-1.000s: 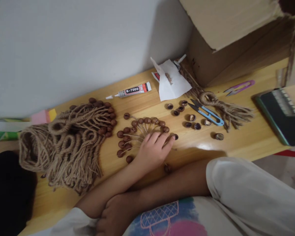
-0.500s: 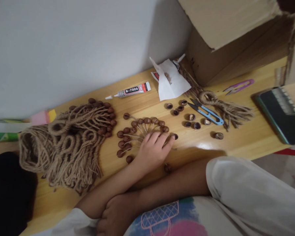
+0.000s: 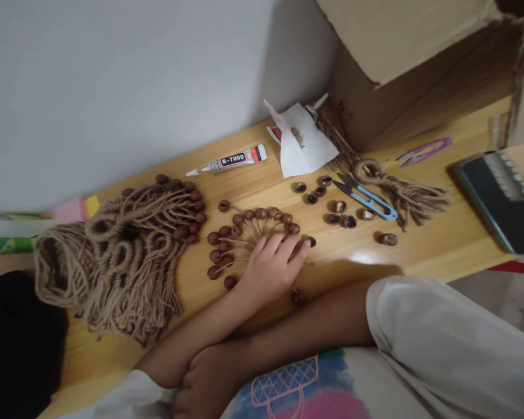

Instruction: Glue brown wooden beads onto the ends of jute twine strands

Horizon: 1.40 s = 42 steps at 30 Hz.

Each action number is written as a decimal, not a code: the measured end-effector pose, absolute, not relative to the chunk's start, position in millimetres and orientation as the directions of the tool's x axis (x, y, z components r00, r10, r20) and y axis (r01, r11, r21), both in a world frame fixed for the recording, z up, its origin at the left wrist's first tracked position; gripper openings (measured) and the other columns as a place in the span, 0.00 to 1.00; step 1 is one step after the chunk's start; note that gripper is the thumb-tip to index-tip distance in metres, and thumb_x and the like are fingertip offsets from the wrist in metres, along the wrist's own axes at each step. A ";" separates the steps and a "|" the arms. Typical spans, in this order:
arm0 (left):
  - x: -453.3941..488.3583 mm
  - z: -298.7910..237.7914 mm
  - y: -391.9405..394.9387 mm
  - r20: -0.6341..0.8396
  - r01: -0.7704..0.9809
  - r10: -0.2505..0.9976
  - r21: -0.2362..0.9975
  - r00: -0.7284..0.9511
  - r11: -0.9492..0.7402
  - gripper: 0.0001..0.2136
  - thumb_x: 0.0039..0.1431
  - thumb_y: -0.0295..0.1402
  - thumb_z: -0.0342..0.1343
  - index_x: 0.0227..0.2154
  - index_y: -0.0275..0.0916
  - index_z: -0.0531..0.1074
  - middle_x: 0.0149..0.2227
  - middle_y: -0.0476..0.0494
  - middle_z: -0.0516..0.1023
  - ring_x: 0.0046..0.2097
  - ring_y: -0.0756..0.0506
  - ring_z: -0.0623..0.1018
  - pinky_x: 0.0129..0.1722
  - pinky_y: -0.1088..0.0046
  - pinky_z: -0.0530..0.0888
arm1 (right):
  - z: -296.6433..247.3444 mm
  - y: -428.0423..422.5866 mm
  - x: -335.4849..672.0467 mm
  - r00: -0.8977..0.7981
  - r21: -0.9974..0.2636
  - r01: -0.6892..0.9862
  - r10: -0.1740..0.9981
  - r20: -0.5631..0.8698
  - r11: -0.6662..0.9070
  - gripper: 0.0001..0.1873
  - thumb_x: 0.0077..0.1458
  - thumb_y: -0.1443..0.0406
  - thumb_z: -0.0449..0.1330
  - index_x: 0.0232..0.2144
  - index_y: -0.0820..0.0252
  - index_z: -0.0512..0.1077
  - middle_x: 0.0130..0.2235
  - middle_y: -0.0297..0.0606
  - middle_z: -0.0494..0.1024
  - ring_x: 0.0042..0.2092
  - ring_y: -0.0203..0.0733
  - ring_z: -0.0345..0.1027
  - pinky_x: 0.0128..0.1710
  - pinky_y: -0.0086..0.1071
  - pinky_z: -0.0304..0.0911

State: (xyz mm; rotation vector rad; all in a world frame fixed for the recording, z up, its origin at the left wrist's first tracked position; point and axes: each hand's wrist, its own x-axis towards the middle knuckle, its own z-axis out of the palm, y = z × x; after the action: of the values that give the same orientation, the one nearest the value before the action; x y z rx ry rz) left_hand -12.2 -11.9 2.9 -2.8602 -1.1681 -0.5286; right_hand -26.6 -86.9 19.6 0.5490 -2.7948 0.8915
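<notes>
My left hand (image 3: 274,262) reaches across from the lower left and lies over thin cords fanned out on the table, fingers bent but apart. Its index fingertip touches a dark half nutshell (image 3: 310,241). Round brown nutshells (image 3: 225,245) sit at the cord ends in an arc around the hand; one shell (image 3: 297,298) lies nearer my right forearm. My right arm crosses beneath the left one. My right hand (image 3: 209,375) rests by my left elbow with its fingers curled in; what they hold, if anything, is hidden.
Twine tassels (image 3: 126,267) with nutshells pile up at left. Behind lie a B-7000 glue tube (image 3: 236,160) and white paper (image 3: 308,148). Rightward are loose half shells (image 3: 350,222), blue thread snips (image 3: 371,201), another tassel (image 3: 388,183), purple snips (image 3: 432,150), a phone (image 3: 498,203) and a cardboard box (image 3: 402,99).
</notes>
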 end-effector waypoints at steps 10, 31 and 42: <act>-11.9 2.6 -11.7 0.316 0.681 0.676 0.114 0.665 -0.723 0.12 0.61 0.28 0.50 0.45 0.36 0.71 0.43 0.39 0.76 0.41 0.43 0.71 0.38 0.67 0.67 | 22.1 -85.7 -25.8 -0.927 -0.471 -0.373 -0.297 0.228 0.800 0.10 0.62 0.65 0.52 0.33 0.49 0.73 0.35 0.23 0.79 0.37 0.27 0.74 0.30 0.23 0.68; -12.0 2.9 -11.5 0.316 0.686 0.685 0.130 0.656 -0.716 0.12 0.61 0.28 0.48 0.45 0.37 0.72 0.43 0.40 0.76 0.42 0.43 0.70 0.38 0.67 0.67 | 1.0 -101.9 -30.2 -0.907 -0.534 -0.368 -0.165 0.388 0.761 0.10 0.60 0.66 0.53 0.29 0.56 0.72 0.28 0.28 0.77 0.32 0.31 0.72 0.24 0.29 0.60; -12.0 3.3 -11.3 0.308 0.684 0.688 0.143 0.657 -0.716 0.11 0.61 0.28 0.50 0.45 0.36 0.72 0.43 0.40 0.76 0.42 0.43 0.70 0.38 0.68 0.67 | 4.6 -99.2 -34.6 -0.914 -0.541 -0.382 -0.222 0.339 0.749 0.11 0.61 0.66 0.52 0.29 0.55 0.72 0.29 0.28 0.78 0.34 0.32 0.74 0.24 0.28 0.60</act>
State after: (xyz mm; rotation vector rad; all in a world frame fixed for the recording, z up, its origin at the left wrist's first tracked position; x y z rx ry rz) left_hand -12.0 -11.3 3.3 -2.8719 -1.1895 -0.5435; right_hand -34.6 -99.2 4.6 0.4742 -2.6958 0.9151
